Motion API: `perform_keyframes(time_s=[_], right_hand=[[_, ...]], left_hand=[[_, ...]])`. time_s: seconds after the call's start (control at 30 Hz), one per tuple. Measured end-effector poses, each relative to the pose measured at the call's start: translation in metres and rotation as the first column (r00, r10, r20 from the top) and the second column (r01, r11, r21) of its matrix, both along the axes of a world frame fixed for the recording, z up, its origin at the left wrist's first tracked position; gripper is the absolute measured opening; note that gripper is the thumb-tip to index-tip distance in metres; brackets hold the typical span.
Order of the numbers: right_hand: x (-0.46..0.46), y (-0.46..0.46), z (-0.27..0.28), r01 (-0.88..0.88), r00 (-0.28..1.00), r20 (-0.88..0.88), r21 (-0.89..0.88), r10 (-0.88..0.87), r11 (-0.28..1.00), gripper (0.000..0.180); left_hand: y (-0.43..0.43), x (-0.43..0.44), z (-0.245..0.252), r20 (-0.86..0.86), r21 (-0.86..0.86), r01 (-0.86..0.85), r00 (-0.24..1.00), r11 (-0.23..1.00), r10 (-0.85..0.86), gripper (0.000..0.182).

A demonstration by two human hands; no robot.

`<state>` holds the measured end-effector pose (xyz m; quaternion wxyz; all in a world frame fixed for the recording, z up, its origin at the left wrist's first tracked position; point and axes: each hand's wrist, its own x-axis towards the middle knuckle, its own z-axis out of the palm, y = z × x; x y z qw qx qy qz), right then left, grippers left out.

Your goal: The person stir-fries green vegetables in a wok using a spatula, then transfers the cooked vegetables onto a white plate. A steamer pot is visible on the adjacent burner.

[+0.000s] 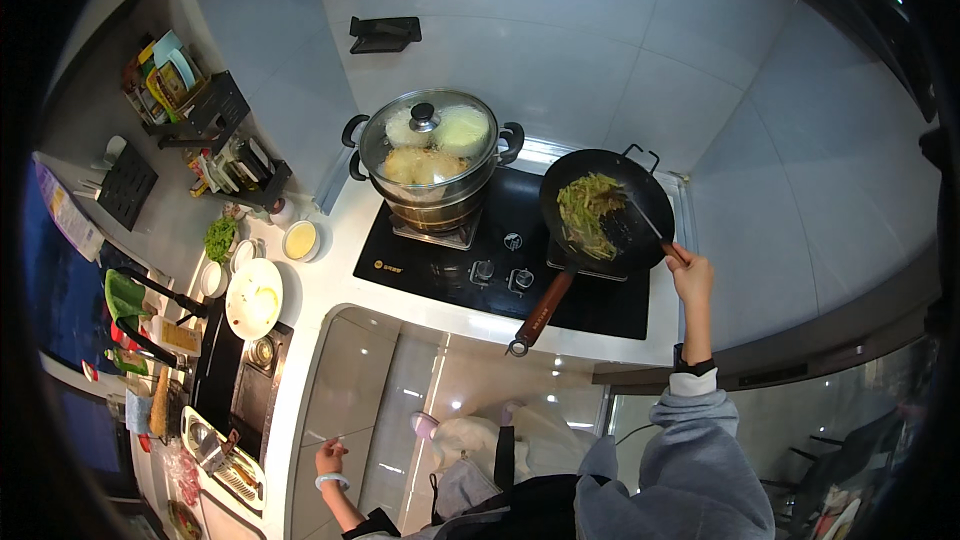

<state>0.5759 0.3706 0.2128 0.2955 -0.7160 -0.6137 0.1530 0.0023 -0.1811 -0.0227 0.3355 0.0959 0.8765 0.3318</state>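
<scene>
My right hand grips the wooden handle of a spatula, its far end among sliced green vegetables in a black wok. The wok sits on the right burner, its wooden handle pointing toward me. To its left stands a steel steamer pot under a glass lid, with pale and yellowish food showing through. My left hand hangs beside the counter, fingers partly curled, with no held thing visible. A pale bangle circles that wrist.
The black gas hob is set in a white counter. On the left are a white plate, a bowl of yellow food, leafy greens, a sink and a dish rack. Loaded wall shelves stand above.
</scene>
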Motion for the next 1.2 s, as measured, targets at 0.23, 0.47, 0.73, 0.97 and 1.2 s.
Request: perform_keyframes(time_s=[0.23,0.47,0.73,0.97,1.2], right_hand=[[-0.022,0.008,-0.034,0.000,0.999,-0.039,0.067,0.002,0.998,0.032],[-0.024,0.010,-0.026,-0.007,0.985,-0.170,0.168,0.036,0.986,0.034],[-0.048,0.000,-0.042,-0.026,0.991,-0.134,-0.047,0.020,0.999,0.033],[-0.040,0.005,-0.028,0.005,0.992,-0.123,0.082,0.006,0.997,0.034],[-0.057,0.009,-0.054,-0.002,0.990,-0.143,0.048,0.009,0.999,0.034]], left_hand=[[-0.004,-0.002,0.004,-0.016,-0.024,0.018,1.000,1.000,-0.018,0.027],[-0.008,-0.002,0.006,0.027,-0.076,-0.031,0.999,0.997,0.033,0.028],[0.002,-0.015,-0.010,-0.040,0.000,0.108,0.993,0.994,-0.108,0.029],[0.002,-0.015,-0.013,-0.011,-0.045,0.065,0.998,0.997,-0.065,0.028],[0.010,-0.008,0.003,-0.006,-0.022,0.038,0.999,0.999,-0.038,0.031]])
